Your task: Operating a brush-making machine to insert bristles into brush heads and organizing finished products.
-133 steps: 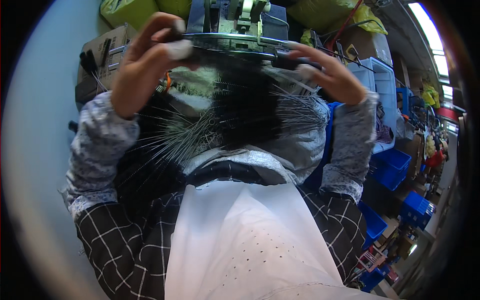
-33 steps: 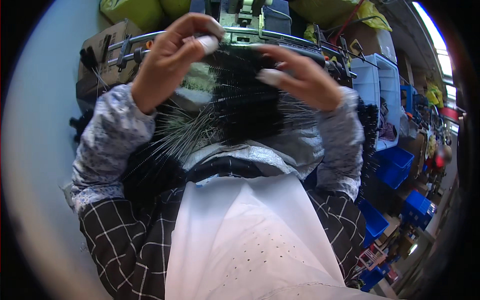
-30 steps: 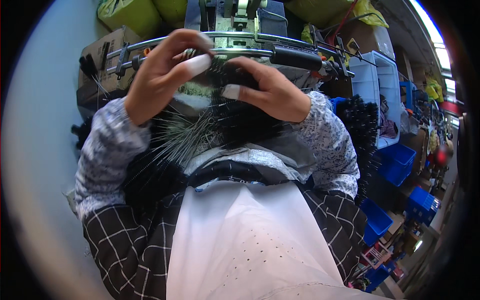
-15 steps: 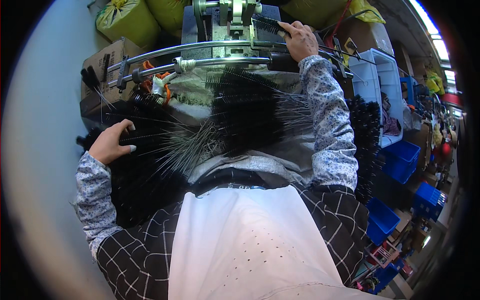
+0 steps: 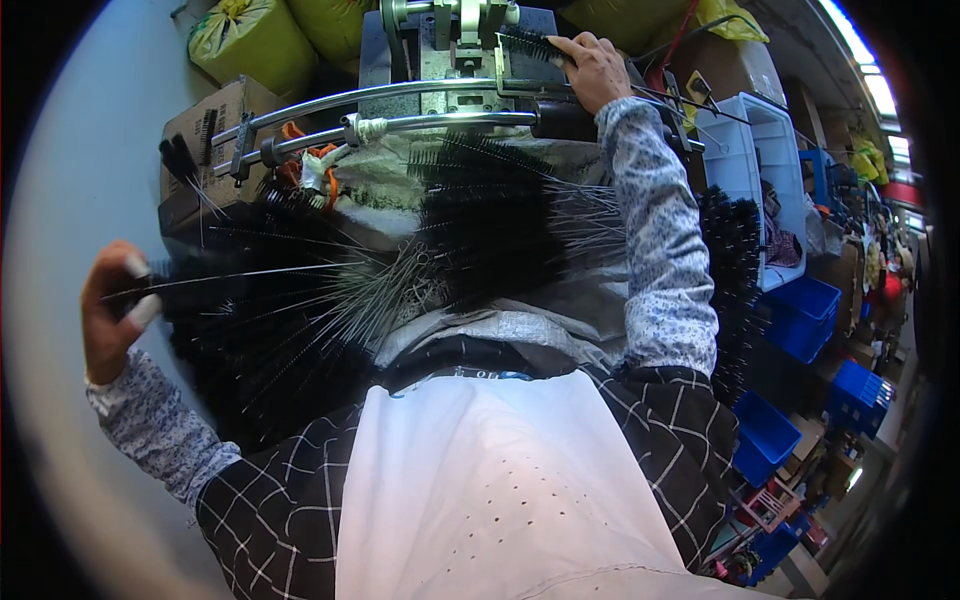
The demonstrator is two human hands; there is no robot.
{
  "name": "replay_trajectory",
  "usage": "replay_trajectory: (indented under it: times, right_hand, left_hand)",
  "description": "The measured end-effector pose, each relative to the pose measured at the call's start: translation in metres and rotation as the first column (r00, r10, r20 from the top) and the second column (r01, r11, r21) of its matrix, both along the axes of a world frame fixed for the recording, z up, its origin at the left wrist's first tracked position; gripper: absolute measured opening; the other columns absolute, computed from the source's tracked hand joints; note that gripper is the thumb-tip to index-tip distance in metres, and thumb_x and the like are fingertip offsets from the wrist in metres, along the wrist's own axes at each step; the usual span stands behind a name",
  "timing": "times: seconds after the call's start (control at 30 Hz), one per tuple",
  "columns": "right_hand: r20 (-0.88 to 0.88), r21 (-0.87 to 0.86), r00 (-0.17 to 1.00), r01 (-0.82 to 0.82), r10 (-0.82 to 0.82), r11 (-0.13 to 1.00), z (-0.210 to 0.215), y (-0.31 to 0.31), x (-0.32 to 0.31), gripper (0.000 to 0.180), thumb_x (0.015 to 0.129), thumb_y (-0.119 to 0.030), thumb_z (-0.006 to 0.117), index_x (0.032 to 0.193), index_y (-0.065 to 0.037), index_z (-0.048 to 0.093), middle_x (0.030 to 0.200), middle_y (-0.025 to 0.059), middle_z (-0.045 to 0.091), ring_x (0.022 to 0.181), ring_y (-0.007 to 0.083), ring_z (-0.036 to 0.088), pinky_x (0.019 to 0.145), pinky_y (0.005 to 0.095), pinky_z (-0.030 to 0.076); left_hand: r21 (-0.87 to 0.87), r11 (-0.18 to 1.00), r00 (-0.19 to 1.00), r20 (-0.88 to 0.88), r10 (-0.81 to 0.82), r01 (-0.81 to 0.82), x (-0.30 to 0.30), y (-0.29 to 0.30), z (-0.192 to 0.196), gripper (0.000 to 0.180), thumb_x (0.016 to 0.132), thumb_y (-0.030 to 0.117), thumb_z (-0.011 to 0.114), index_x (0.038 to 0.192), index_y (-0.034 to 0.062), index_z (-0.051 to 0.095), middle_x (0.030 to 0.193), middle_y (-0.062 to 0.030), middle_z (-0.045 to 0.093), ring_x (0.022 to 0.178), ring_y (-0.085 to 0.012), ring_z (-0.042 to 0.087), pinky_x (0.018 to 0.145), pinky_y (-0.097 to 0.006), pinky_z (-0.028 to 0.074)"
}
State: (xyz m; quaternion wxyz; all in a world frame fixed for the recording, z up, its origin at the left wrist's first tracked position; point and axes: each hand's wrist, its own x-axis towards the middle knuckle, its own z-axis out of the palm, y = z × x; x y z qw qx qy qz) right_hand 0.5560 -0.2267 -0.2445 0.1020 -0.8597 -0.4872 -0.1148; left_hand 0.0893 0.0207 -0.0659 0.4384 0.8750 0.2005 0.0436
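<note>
At the left edge my left hand [image 5: 115,310], a little blurred, pinches the bristled end of a black wire brush [image 5: 152,288] between thumb and finger, both with white tips. Its thin stem seems to run right over the left heap of brushes [image 5: 250,335]. Up at the machine [image 5: 437,70], my right hand [image 5: 597,75] is closed on another black wire brush [image 5: 530,43], whose bristles point left toward the machine's middle. A second heap of black brushes [image 5: 490,225] lies on grey sacking in front of me, bare wire stems sticking out.
Two metal rods [image 5: 440,122] cross in front of the machine. A cardboard box [image 5: 240,105] and yellow sacks [image 5: 240,45] stand at the far left. To the right are more brushes [image 5: 730,270], a white crate [image 5: 730,150] and blue bins [image 5: 805,320].
My left hand has moved left and slightly down, from above the left heap to its outer edge, and closed on a brush end. My right hand has shifted slightly left and up with its brush.
</note>
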Motion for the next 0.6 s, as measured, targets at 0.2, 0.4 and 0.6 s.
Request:
replay_trajectory:
  times: [0.2, 0.4, 0.6]
  right_hand:
    - [0.107, -0.141, 0.994, -0.015, 0.030, 0.990, -0.014, 0.021, 0.026, 0.035, 0.079, -0.019, 0.049, 0.114, -0.024, 0.048, 0.101, 0.0016, 0.049, 0.099, 0.0203, 0.044, 0.085, 0.0361, 0.034]
    - [0.204, -0.109, 0.977, 0.080, -0.056, 0.991, -0.001, -0.008, 0.021, 0.050, 0.077, -0.034, 0.053, 0.123, -0.024, 0.035, 0.121, 0.0008, 0.037, 0.114, 0.0196, 0.033, 0.092, 0.0462, 0.022]
    - [-0.166, -0.040, 0.916, 0.365, -0.366, 0.930, -0.012, -0.036, 0.031, 0.044, 0.076, -0.028, 0.052, 0.117, -0.014, 0.043, 0.115, 0.0071, 0.047, 0.110, 0.0240, 0.040, 0.088, 0.0457, 0.029]
  left_hand:
    - [0.095, 0.981, 0.929, 0.348, 0.125, -0.168, -0.015, 0.008, 0.017, 0.036, 0.066, 0.029, 0.059, 0.088, 0.0064, 0.040, 0.085, -0.0062, 0.038, 0.068, -0.0110, 0.035, 0.060, -0.022, 0.030]
    - [-0.028, 0.980, 0.867, 0.460, 0.190, -0.199, -0.006, 0.005, 0.009, 0.040, 0.067, 0.033, 0.060, 0.086, 0.0063, 0.037, 0.085, -0.0068, 0.036, 0.066, -0.0114, 0.034, 0.058, -0.022, 0.030]
    - [-0.085, 0.986, 0.829, 0.535, 0.167, -0.144, -0.025, 0.024, 0.007, 0.028, 0.084, 0.031, 0.044, 0.085, 0.0045, 0.036, 0.079, -0.0030, 0.041, 0.074, -0.0082, 0.043, 0.070, -0.025, 0.036]
